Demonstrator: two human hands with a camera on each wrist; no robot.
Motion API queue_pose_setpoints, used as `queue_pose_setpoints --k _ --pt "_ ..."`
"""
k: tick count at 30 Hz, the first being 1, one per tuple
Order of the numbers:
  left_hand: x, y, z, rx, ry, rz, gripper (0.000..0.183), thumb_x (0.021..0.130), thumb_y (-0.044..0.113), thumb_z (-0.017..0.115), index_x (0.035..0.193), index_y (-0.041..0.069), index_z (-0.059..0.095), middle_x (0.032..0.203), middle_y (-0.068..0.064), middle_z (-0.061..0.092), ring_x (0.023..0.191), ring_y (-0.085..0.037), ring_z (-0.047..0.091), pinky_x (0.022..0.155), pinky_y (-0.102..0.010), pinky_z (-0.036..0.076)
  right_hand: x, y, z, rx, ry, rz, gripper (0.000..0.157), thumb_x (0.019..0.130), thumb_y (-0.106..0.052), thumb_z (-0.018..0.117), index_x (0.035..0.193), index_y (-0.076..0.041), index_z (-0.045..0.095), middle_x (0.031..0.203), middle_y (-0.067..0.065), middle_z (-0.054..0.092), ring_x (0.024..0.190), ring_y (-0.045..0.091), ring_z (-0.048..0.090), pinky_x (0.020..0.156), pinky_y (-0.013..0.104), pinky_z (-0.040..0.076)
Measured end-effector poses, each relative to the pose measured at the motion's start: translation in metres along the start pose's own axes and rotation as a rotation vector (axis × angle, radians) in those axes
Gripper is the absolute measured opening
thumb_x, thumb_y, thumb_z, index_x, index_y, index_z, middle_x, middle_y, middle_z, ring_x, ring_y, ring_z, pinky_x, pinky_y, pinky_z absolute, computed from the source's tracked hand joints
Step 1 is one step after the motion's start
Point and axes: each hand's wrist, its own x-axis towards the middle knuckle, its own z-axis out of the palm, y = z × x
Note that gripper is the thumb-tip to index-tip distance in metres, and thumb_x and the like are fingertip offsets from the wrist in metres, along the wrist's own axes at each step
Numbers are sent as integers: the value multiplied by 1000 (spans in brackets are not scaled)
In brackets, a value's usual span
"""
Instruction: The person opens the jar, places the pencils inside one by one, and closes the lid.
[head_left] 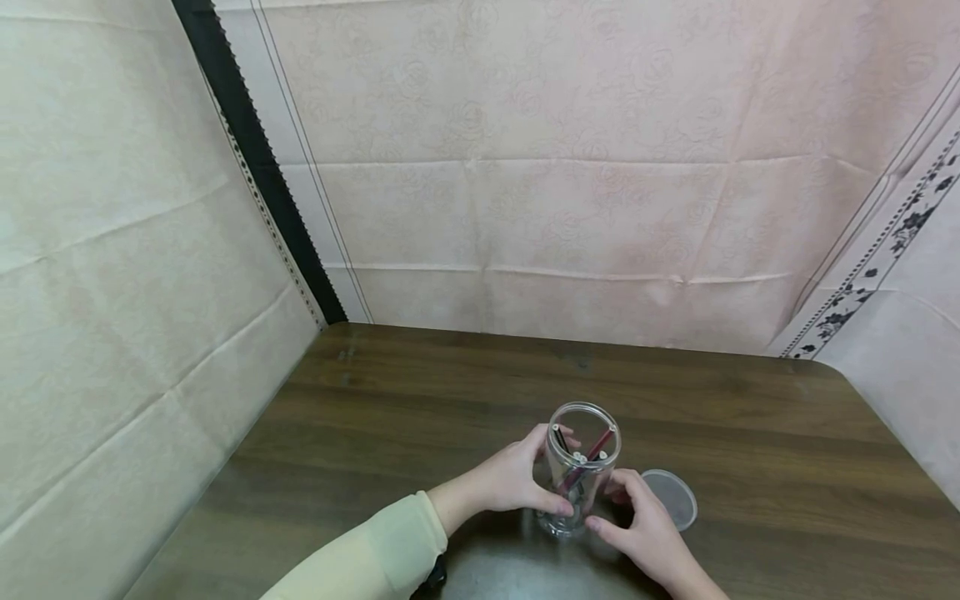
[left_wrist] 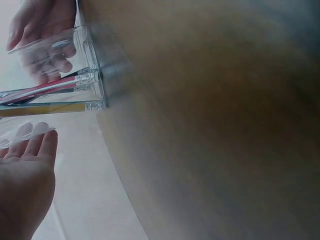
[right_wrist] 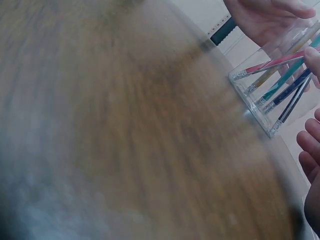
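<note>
A clear jar point(head_left: 555, 523) with several pencils point(head_left: 597, 446) inside stands on the brown table, its round mouth uncovered. In the wrist views the pencils show red, yellow, teal and dark blue, their metal-banded ends at the jar's base. My left hand point(head_left: 517, 475) grips the jar from the left, thumb in front and fingers behind. At the jar's lower right is my right hand point(head_left: 648, 533), fingers loosely bent; whether its fingertips touch the glass is hard to tell. A round translucent lid point(head_left: 671, 498) lies flat on the table just beyond the right hand.
The brown wooden table point(head_left: 375, 433) has rounded far corners. Pale patterned cloth point(head_left: 570, 167) hangs behind it and along both sides. A black strip point(head_left: 255, 150) runs down the far left corner. Something small and dark point(head_left: 433, 575) shows below the left sleeve.
</note>
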Motion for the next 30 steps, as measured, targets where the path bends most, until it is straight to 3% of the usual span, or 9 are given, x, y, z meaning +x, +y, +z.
queue_pose_setpoints --k 9,14,17,23,30 --pt "0 -1 -1 40 -4 12 80 72 33 82 136 20 36 128 11 53 116 -8 50 98 -34 38 3 -5 -9 -3 -18 -40 54 68 -14 84 114 -13 54 103 -9 54 89 12 56 75 29 48" --pt "1 0 -1 65 -12 -12 82 71 36 81 137 19 36 125 11 55 115 -7 51 97 -32 38 7 -1 -21 -118 9 -71 58 65 -15 86 114 -8 55 105 -5 56 90 13 55 75 28 46" --pt "1 1 -1 81 -15 -28 83 71 37 82 137 19 35 122 11 56 114 -7 51 98 -34 38 9 1 -30 -220 11 -80 62 64 -20 86 116 -6 55 108 1 57 96 18 52 78 33 42" --pt "0 0 -1 109 -15 -27 84 70 37 82 137 16 36 115 12 58 113 -7 52 97 -34 39 12 8 -46 -353 -86 -27 77 67 -39 82 128 -4 49 122 16 53 109 36 41 80 54 28" --pt "0 0 -1 95 -10 -3 78 70 37 82 133 21 38 124 12 54 112 -7 52 96 -29 40 13 15 -54 -486 -202 69 95 65 -58 76 138 -8 41 135 18 42 115 43 37 81 58 27"
